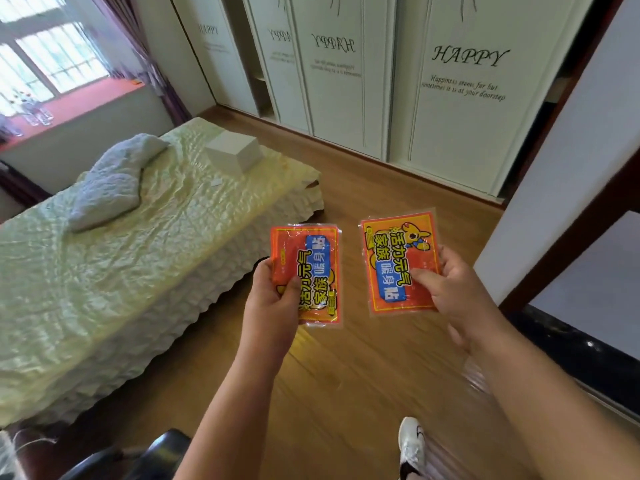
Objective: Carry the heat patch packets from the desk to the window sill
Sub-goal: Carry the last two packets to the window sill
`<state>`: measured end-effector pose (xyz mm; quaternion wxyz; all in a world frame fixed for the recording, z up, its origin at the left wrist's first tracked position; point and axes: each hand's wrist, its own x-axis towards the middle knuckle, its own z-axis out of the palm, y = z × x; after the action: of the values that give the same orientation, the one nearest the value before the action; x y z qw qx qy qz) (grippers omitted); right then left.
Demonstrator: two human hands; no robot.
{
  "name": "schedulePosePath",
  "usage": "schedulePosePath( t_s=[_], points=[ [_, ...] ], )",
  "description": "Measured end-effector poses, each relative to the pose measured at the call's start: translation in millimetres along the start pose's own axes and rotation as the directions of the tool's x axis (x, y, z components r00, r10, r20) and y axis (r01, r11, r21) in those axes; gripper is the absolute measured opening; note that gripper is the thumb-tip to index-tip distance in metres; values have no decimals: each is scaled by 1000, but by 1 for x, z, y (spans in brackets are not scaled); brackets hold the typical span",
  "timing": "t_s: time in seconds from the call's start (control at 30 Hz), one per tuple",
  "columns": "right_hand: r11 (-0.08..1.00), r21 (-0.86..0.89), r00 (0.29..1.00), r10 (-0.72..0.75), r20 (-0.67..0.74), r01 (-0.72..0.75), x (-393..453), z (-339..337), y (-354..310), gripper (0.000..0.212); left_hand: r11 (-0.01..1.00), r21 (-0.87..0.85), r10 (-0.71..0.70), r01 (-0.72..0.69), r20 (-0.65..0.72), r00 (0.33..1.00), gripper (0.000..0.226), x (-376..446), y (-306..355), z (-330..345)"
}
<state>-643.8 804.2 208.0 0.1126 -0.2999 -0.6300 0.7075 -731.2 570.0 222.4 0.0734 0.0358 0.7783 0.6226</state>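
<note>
Two heat patch packets are held out in front of the person, side by side in the lower middle of the frame, above a wooden floor (363,209). The left hand (273,299) has its grip clamped on the left packet (306,275) — thumb pressed across the printed front near its lower left corner, the other fingers hidden behind. The right hand (453,289) has its grip clamped on the right packet (400,261) in much the same way, thumb lying over the front at the packet's right edge and fingertips showing just past that edge. Both packets are orange-red with yellow borders, blue labels and clear plastic margins; the two do not touch, a strip of floor showing between them. Their printing runs sideways, and the two face opposite ways.

The window sill (86,102) is a reddish ledge in the upper left of the frame, under a bright barred window, well apart from the packets. Some small clear bottles (38,114) stand on it near the left edge; what they are exactly is too small to tell. A purple curtain (152,67) hangs beside the window.

Between the sill and the hands lies a bed (104,271) with a pale yellow-green quilted cover, carrying a rumpled grey-white blanket (110,185) and a white box (233,154). White wardrobe doors (460,81) printed with "HAPPY" fill the upper right. A white shoe (412,445) shows at the bottom edge, and part of a dark chair (156,455) at the lower left.
</note>
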Motion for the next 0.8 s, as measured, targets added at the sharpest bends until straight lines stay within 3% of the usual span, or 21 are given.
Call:
schedulePosePath(
  t_s=[0.47,0.8],
  points=[
    [998,-40,999,-45,31,46,145,-63,-68,22,996,-89,-29,26,-36,999,29,100,39,121],
    [995,-86,996,-52,-69,46,205,-106,-100,21,996,-94,9,0,97,995,26,186,66,191]
  ],
)
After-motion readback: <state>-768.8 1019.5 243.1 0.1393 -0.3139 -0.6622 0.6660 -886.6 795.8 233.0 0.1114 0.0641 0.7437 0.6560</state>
